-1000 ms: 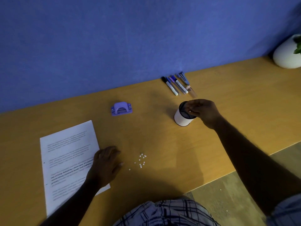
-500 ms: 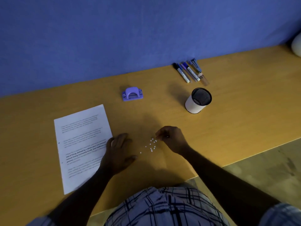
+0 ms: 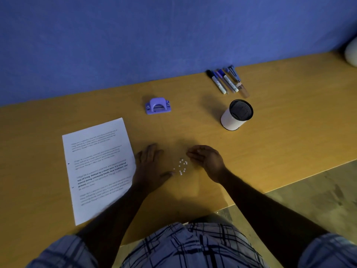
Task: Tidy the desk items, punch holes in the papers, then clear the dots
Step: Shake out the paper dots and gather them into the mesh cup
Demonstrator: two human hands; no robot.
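Beyond the dots (image 3: pixel 181 167), a hole punch (image 3: pixel 158 105), cup (image 3: pixel 231 120) and markers (image 3: pixel 225 82) sit apart.

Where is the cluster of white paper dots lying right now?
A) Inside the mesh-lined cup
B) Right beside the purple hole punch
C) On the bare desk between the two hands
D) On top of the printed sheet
C: the paper dots lie scattered on the bare desk, with the left hand on one side and the right hand on the other, well apart from the cup.
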